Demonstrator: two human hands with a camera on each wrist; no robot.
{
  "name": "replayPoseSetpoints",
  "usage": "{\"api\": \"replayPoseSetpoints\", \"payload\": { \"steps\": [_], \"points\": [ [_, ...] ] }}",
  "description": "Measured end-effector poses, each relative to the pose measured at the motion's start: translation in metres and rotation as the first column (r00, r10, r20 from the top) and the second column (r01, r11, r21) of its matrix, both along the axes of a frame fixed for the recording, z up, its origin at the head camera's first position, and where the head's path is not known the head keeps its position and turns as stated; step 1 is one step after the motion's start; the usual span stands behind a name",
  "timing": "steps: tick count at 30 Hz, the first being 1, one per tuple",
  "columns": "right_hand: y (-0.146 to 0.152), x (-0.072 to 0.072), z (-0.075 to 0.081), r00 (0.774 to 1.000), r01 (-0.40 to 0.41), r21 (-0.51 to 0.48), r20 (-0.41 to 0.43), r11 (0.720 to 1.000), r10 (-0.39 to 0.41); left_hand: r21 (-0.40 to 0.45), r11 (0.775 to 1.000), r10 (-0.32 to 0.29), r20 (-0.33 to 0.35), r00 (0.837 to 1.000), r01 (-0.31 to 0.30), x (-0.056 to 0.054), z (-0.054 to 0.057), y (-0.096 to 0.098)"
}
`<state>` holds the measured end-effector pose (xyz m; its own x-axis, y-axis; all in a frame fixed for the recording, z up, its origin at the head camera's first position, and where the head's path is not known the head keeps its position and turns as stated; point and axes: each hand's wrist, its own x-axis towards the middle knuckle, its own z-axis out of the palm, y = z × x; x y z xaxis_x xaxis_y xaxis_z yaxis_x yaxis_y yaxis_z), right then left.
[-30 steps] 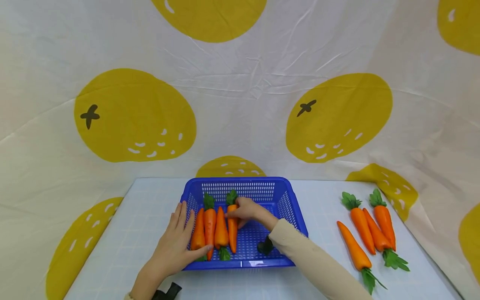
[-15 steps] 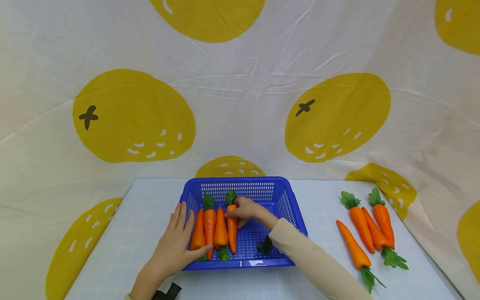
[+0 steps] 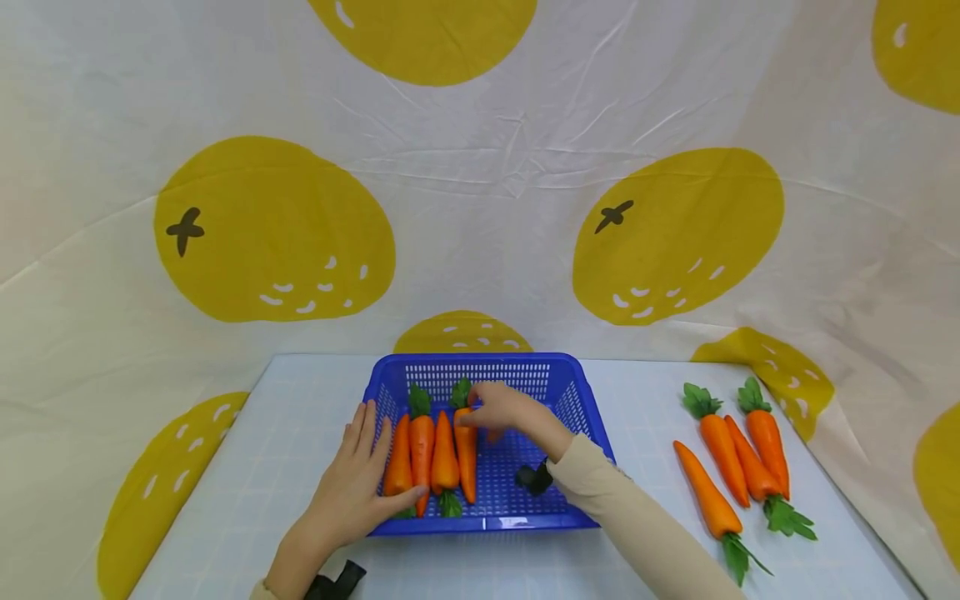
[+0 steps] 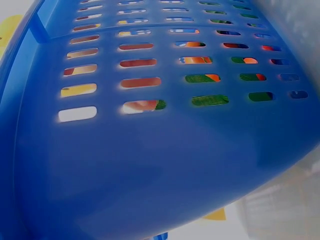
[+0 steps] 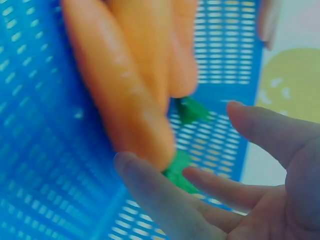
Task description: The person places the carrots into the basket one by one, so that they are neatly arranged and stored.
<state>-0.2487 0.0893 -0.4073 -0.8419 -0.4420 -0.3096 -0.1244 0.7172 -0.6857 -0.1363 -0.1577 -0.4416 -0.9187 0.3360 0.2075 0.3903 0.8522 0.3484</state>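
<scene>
A blue plastic basket (image 3: 543, 522) holds several orange carrots with green tops, lying side by side in its left half. My left hand (image 3: 348, 487) rests with straight fingers over the basket's left rim, its thumb reaching toward the front end of the leftmost carrots (image 3: 398, 467). The left wrist view shows mostly the basket's slotted wall (image 4: 130, 175). My right hand (image 3: 517, 412) is over the rightmost carrot (image 3: 467, 471) in the basket, near its leafy end. In the right wrist view its fingers are spread, one fingertip at the end of that carrot (image 5: 115, 95).
Several more carrots (image 3: 722, 454) lie on the white table (image 3: 255, 467) to the right of the basket. Behind the table hangs a pale cloth (image 3: 480, 242) with large yellow fruit prints. A black device (image 3: 335, 581) is at my left wrist.
My right hand has risen slightly and its fingers have loosened from the rightmost carrot, which stays in the basket. The left hand keeps its place on the rim.
</scene>
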Motion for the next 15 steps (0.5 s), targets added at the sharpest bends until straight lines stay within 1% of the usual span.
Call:
{"api": "replayPoseSetpoints", "payload": {
  "steps": [6,8,12,15],
  "points": [
    [0.008,0.013,0.025,0.993,-0.027,0.010,-0.112,1.000,0.028,-0.006,1.000,0.003,0.013,1.000,-0.003,0.000,0.002,0.001],
    [0.011,0.018,0.031,0.988,-0.034,-0.005,-0.152,0.999,0.033,-0.007,1.000,0.005,0.014,1.000,-0.005,0.000,0.001,0.001],
    [0.017,0.027,0.038,0.965,-0.050,-0.034,-0.259,0.998,0.040,-0.003,1.000,0.008,0.014,1.000,-0.008,-0.001,0.000,0.001],
    [0.019,0.035,0.042,0.941,-0.055,-0.054,-0.337,0.997,0.034,-0.004,1.000,0.011,0.014,1.000,-0.011,-0.002,-0.002,0.000]
  ]
}}
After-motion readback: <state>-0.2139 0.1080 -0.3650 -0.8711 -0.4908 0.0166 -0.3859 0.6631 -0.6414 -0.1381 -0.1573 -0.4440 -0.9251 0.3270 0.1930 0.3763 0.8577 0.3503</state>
